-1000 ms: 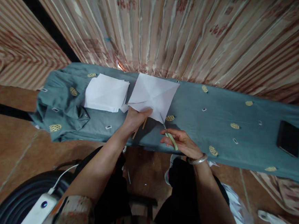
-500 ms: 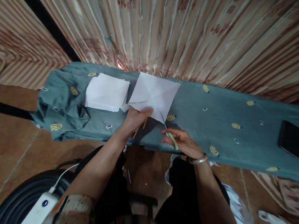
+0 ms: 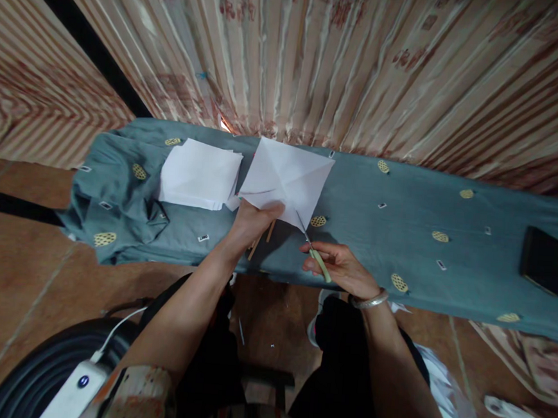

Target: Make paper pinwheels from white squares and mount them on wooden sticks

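My left hand (image 3: pixel 256 217) pinches the near edge of a white square sheet of paper (image 3: pixel 294 171), thumb on top. Diagonal creases cross the sheet, and a slit runs in from its left near corner. Light-green-handled scissors (image 3: pixel 320 264) are gripped in my right hand (image 3: pixel 340 264), their blades at the sheet's right near corner. Thin wooden sticks (image 3: pixel 271 231) lie on the cloth beneath the paper, partly hidden by it and by my left hand. Just left of the sheet is a stack of white paper (image 3: pixel 199 174).
A blue-green cloth with yellow pineapple prints (image 3: pixel 369 229) covers the long narrow table. On its right end lies a black phone-like object (image 3: pixel 542 259). Behind hangs a striped curtain (image 3: pixel 310 63). A white power bank (image 3: pixel 74 389) with a cable is at lower left. Paper scraps (image 3: pixel 448 390) are at lower right.
The scissors blades have moved slightly farther into the corner of the sheet, and the handles look closer together. My left hand stays in place on the paper.
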`<state>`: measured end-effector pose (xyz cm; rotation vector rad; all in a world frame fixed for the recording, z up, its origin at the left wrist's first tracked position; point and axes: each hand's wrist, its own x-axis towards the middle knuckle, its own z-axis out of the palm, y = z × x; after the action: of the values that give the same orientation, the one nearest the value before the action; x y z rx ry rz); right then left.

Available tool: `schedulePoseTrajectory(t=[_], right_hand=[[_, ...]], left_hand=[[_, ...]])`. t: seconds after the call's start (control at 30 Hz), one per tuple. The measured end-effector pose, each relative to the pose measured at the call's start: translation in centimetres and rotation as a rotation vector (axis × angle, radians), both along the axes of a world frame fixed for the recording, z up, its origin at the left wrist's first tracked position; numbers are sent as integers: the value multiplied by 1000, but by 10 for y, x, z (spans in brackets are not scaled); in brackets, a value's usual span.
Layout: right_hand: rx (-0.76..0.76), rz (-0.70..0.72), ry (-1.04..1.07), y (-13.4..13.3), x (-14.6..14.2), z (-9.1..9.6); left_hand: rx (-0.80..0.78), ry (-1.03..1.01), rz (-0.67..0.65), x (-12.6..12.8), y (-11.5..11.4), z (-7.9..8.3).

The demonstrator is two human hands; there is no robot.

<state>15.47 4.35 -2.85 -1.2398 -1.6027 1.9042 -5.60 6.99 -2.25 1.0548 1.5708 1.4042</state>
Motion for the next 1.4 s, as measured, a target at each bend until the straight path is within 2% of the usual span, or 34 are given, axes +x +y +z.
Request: schedulePoseTrajectory(t=[0.33,0.6,0.83,1.07,1.4], right_hand=[[-35,-33,-13,-2,0,0],[-133,-86,16,-1,-4,5],[-120,-94,2,-2,-4,2],[-61,-77,-9,-1,-4,3],[-126,-117,-23,-1,-6,4]], left_hand=[[22,15,-13,-2,1,-4],[11,4,-6,-2,2,-3],[18,34,-10,-1,1,-3],[-15,-42,-57,6,-4,-9],[-23,-52,-75,4,-5,-7]])
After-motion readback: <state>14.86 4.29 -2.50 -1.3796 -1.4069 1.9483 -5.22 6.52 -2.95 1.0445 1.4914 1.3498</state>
